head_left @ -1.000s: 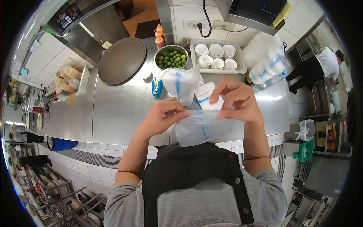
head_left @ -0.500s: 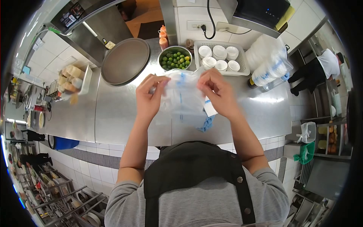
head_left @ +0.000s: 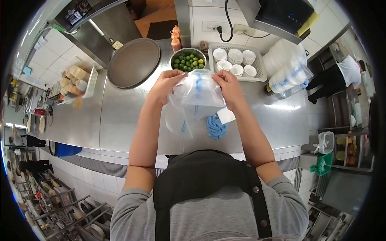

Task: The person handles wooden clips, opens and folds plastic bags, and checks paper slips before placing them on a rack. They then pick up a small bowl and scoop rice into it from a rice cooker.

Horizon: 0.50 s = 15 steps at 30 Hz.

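Plastic bag [head_left: 197, 94] above steel counter [head_left: 132, 120]; tiled wall [head_left: 203, 13] beyond.

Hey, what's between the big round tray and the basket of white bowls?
In the head view, a metal bowl of green citrus fruit, with orange bottles further back and something small and brown near the basket.

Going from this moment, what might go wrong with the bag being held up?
The plastic bag looks thin and is pinched near its top by the left hand and right hand, so it might slip or tear if pulled hard. Its top appears close to the bowl of green fruit, so a forward reach might knock that. Its loose lower part hangs near the blue cloth and could brush it.
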Available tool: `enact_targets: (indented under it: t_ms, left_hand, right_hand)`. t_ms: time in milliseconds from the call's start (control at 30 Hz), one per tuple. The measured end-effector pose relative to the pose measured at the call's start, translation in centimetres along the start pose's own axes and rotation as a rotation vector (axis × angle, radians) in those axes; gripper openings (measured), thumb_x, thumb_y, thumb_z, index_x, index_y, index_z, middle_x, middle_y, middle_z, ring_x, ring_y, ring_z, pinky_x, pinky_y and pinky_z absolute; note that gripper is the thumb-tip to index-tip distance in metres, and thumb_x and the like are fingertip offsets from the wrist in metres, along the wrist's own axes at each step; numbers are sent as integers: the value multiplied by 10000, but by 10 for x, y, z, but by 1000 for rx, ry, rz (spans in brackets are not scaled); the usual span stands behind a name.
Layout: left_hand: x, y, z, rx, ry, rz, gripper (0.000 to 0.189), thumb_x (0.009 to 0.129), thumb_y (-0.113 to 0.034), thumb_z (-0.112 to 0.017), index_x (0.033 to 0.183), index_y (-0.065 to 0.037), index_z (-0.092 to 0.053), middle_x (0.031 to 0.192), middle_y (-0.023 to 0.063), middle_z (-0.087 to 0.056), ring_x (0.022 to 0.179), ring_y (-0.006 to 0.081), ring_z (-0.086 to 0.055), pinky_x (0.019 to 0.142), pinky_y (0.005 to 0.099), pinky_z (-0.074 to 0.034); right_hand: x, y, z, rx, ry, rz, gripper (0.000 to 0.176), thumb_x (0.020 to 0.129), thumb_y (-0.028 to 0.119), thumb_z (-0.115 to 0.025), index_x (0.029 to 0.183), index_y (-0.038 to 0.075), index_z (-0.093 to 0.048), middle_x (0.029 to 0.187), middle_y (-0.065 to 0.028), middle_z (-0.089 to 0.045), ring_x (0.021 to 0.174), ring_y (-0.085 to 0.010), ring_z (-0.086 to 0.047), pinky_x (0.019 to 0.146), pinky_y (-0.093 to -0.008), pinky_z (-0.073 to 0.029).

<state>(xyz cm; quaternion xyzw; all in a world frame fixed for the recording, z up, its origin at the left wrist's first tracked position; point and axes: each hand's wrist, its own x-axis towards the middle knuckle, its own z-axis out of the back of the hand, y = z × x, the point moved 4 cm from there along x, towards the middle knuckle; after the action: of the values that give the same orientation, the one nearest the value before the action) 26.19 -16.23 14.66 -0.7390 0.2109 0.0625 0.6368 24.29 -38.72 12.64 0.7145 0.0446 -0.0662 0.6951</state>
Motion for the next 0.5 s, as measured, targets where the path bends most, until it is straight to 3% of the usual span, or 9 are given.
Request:
enact_targets:
  t_ms: [67, 167, 267, 333, 400, 467, 500]
  left_hand:
    - [12, 17, 4, -140, 12, 62, 141, 963, -139, -653, 966, -8, -707, 787, 25, -676, 601, 78, -598, 497, 236, -464]
    - [27, 42, 10, -155, 18, 87, 144, 970, -123, -634, 992, 0, -706, 794, 42, -687, 590, 83, -606, 494, 233, -467]
    - [33, 55, 12, -44, 0, 40, 163, 951, -105, -639, 1034, 17, -708, 805, 71, -699, 607, 118, -629, 518, 261, -487]
    - [34, 64, 11, 67, -56, -10, 201, 929, -96, -651, 1076, 30, -706, 827, 89, -708, 642, 154, -648, 552, 295, -504]
    - [34, 82, 5, 201, -158, -65, 260, 901, -91, -668, 1123, 40, -700, 863, 103, -719, 696, 194, -666, 601, 336, -521]
    - [38, 114, 3, 117, -238, -178, 317, 874, -89, -682, 1158, 51, -688, 921, 114, -726, 779, 215, -673, 672, 367, -527]
    - [32, 119, -1, 81, -276, -231, 347, 860, -88, -689, 1175, 56, -683, 950, 120, -729, 821, 226, -676, 708, 383, -530]
  right_hand:
    - [5, -8, -2, 72, 15, -79, 131, 966, 175, -654, 904, 61, -643, 707, 24, -561, 533, -59, -449, 412, -245, -329]
    - [12, -21, 1, 143, 58, -160, 102, 978, 166, -636, 936, 74, -651, 809, 24, -627, 698, -45, -558, 576, -231, -453]
    - [12, -21, 0, 167, 91, -156, 151, 963, 186, -650, 1030, 51, -654, 834, -32, -659, 667, -119, -592, 563, -281, -486]
    - [38, -111, 15, -202, -161, 214, 203, 957, 156, -637, 1118, 32, -647, 963, -76, -689, 823, -164, -630, 720, -315, -513]
    - [37, -131, 15, -314, -228, 305, 268, 952, 123, -619, 1199, 22, -630, 1076, -114, -696, 953, -202, -642, 841, -338, -513]
    - [14, -104, -2, -168, -108, 113, 333, 947, 88, -595, 1274, 21, -604, 1173, -148, -681, 1056, -232, -629, 926, -349, -486]
    - [15, -109, -3, -178, -93, 127, 334, 946, 78, -586, 1276, 28, -603, 1167, -152, -681, 1046, -229, -633, 916, -348, -489]
